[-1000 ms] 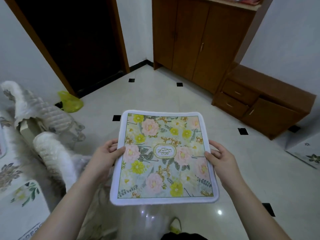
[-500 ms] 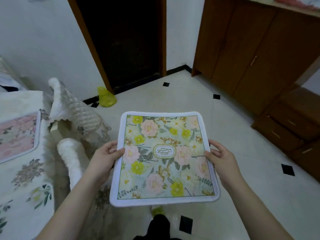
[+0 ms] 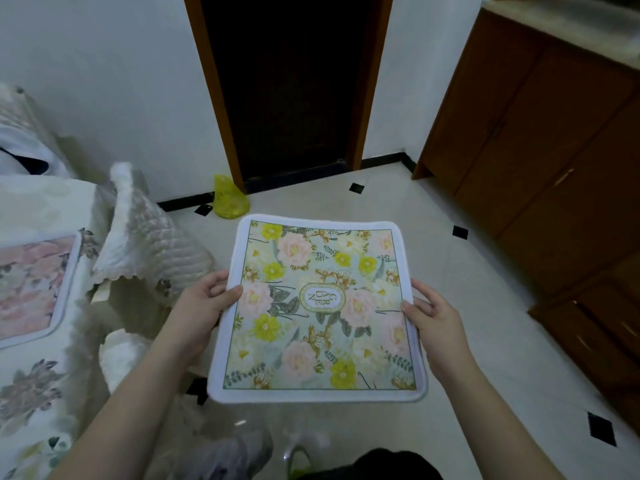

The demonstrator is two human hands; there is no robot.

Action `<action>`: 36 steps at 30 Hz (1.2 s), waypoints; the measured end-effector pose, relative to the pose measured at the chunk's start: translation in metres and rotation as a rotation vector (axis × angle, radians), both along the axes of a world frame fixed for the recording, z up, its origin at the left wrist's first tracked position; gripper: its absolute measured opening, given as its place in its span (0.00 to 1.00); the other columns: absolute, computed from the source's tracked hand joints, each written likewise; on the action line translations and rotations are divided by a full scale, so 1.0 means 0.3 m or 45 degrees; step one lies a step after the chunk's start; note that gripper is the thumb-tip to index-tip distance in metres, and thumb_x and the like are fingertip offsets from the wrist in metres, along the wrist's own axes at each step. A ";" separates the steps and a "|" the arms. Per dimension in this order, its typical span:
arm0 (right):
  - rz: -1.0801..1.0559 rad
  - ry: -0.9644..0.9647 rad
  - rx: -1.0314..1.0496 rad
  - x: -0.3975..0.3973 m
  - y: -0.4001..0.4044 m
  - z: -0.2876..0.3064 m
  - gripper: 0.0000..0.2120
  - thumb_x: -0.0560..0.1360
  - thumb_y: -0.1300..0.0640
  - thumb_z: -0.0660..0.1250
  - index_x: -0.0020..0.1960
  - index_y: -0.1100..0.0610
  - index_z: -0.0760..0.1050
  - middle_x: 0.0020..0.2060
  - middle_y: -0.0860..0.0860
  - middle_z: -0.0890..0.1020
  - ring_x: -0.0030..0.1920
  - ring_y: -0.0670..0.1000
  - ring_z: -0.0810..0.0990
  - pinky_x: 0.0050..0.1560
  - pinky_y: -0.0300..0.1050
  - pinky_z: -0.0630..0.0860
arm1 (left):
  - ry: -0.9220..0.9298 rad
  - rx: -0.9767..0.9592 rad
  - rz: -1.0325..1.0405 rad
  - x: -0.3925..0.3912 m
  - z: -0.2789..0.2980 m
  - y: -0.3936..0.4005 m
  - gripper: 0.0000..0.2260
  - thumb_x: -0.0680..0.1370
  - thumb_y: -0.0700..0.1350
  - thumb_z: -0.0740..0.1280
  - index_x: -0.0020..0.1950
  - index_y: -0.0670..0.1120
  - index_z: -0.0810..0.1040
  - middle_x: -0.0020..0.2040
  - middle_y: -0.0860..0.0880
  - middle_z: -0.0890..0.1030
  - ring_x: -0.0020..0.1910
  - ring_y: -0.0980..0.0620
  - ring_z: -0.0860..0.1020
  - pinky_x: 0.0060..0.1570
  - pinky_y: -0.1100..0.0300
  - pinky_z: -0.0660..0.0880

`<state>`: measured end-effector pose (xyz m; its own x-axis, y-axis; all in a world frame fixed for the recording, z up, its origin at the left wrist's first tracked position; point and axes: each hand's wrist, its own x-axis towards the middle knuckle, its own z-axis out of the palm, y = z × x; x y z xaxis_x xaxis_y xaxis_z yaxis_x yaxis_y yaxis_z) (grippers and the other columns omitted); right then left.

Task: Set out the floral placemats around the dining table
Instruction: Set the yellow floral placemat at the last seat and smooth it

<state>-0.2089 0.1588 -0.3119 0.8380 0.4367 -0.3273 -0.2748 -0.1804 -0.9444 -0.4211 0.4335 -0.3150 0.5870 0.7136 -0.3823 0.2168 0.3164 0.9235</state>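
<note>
A floral placemat [image 3: 322,306] with yellow and pink flowers and a white border is held flat in the air over the floor. My left hand [image 3: 201,306] pinches its left edge, thumb on top. My right hand [image 3: 433,320] pinches its right edge the same way. At the far left stands the dining table [image 3: 31,386] under a white flowered cloth. A pink floral placemat [image 3: 31,285] lies flat on it near the left edge of the view.
A chair with a quilted white cover [image 3: 145,244] stands between me and the table. A yellow plastic bag [image 3: 228,199] lies on the tiled floor by a dark doorway [image 3: 287,84]. Brown wooden cabinets [image 3: 540,150] line the right side.
The view has swung to the left: the table and its pink placemat have come into sight and the cabinets have slid to the right. Both hands keep the same hold on the placemat.
</note>
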 end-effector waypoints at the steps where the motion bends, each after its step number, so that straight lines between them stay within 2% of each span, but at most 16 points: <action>1: 0.010 0.001 0.014 0.027 0.028 0.002 0.20 0.78 0.65 0.66 0.66 0.50 0.75 0.45 0.52 0.87 0.44 0.55 0.86 0.41 0.49 0.81 | -0.001 -0.009 0.009 0.026 0.007 0.025 0.11 0.79 0.36 0.67 0.61 0.42 0.78 0.51 0.42 0.86 0.47 0.39 0.83 0.54 0.40 0.79; 8: 0.088 0.000 0.045 0.305 0.236 -0.012 0.19 0.78 0.66 0.66 0.65 0.50 0.75 0.44 0.52 0.87 0.43 0.54 0.86 0.38 0.47 0.82 | -0.011 -0.012 0.152 0.240 0.003 0.154 0.10 0.79 0.36 0.66 0.60 0.43 0.77 0.49 0.41 0.86 0.42 0.43 0.84 0.41 0.48 0.83; 11: 0.144 -0.004 0.070 0.449 0.329 -0.014 0.20 0.78 0.67 0.66 0.65 0.50 0.75 0.44 0.51 0.87 0.43 0.53 0.86 0.37 0.45 0.82 | 0.037 0.032 0.211 0.340 -0.004 0.214 0.11 0.79 0.36 0.67 0.62 0.41 0.76 0.48 0.41 0.86 0.41 0.43 0.85 0.45 0.46 0.82; 14: 0.233 -0.001 0.091 0.591 0.422 0.002 0.20 0.78 0.66 0.66 0.66 0.49 0.75 0.45 0.51 0.87 0.45 0.54 0.86 0.44 0.51 0.83 | 0.051 0.055 0.295 0.431 0.017 0.264 0.12 0.79 0.36 0.67 0.63 0.41 0.76 0.49 0.39 0.85 0.41 0.43 0.84 0.48 0.43 0.81; 17: 0.295 0.013 0.095 0.706 0.518 0.010 0.21 0.78 0.66 0.66 0.68 0.50 0.75 0.46 0.52 0.87 0.47 0.55 0.86 0.49 0.55 0.82 | 0.070 0.100 0.370 0.512 0.052 0.308 0.10 0.79 0.36 0.67 0.59 0.44 0.77 0.47 0.41 0.86 0.39 0.43 0.84 0.49 0.41 0.80; 20: 0.371 0.034 0.099 0.791 0.632 0.019 0.21 0.78 0.66 0.66 0.67 0.52 0.75 0.45 0.52 0.87 0.45 0.53 0.86 0.43 0.49 0.83 | 0.080 0.141 0.443 0.561 0.080 0.358 0.11 0.79 0.36 0.67 0.60 0.43 0.77 0.44 0.43 0.87 0.38 0.46 0.85 0.41 0.47 0.83; 23: 0.450 0.062 0.118 0.830 0.751 0.030 0.20 0.78 0.66 0.66 0.66 0.49 0.75 0.45 0.52 0.87 0.45 0.52 0.86 0.39 0.45 0.82 | 0.052 0.132 0.542 0.574 0.099 0.408 0.11 0.79 0.36 0.67 0.61 0.44 0.78 0.46 0.42 0.86 0.37 0.47 0.85 0.35 0.53 0.83; 26: 0.511 0.083 0.161 0.846 0.888 0.045 0.19 0.78 0.65 0.66 0.63 0.45 0.76 0.46 0.51 0.87 0.45 0.53 0.86 0.41 0.48 0.82 | 0.025 0.097 0.684 0.567 0.099 0.467 0.11 0.79 0.36 0.67 0.61 0.46 0.78 0.47 0.41 0.86 0.39 0.45 0.85 0.37 0.48 0.83; 29: 0.565 0.105 0.170 0.850 1.035 0.052 0.19 0.78 0.65 0.66 0.63 0.45 0.76 0.47 0.53 0.87 0.47 0.55 0.86 0.48 0.54 0.81 | 0.036 0.105 0.756 0.545 0.100 0.548 0.12 0.79 0.38 0.68 0.61 0.48 0.78 0.49 0.42 0.86 0.46 0.39 0.85 0.48 0.38 0.80; 31: 0.585 0.109 0.161 0.852 1.121 0.059 0.19 0.78 0.65 0.66 0.62 0.45 0.76 0.46 0.53 0.87 0.46 0.55 0.86 0.46 0.52 0.81 | 0.038 0.140 0.769 0.538 0.110 0.612 0.11 0.79 0.39 0.68 0.61 0.49 0.78 0.49 0.44 0.86 0.47 0.39 0.85 0.50 0.38 0.80; 34: 0.628 0.117 0.172 0.853 1.298 0.073 0.18 0.78 0.66 0.66 0.59 0.45 0.76 0.46 0.52 0.87 0.45 0.54 0.86 0.41 0.48 0.81 | 0.012 0.185 0.810 0.528 0.122 0.753 0.13 0.79 0.38 0.68 0.62 0.47 0.77 0.46 0.44 0.87 0.43 0.42 0.85 0.48 0.40 0.81; 36: 0.651 0.101 0.164 0.856 1.405 0.091 0.18 0.78 0.66 0.66 0.62 0.47 0.76 0.46 0.52 0.87 0.46 0.54 0.86 0.42 0.49 0.81 | -0.009 0.186 0.831 0.526 0.131 0.835 0.13 0.79 0.38 0.68 0.63 0.47 0.77 0.47 0.43 0.87 0.43 0.41 0.85 0.47 0.40 0.81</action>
<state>0.0478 0.5804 -0.2844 0.4828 0.8235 -0.2978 -0.2534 -0.1941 -0.9477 -0.2634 0.6839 -0.2757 0.0193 0.9675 -0.2521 0.0169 0.2518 0.9676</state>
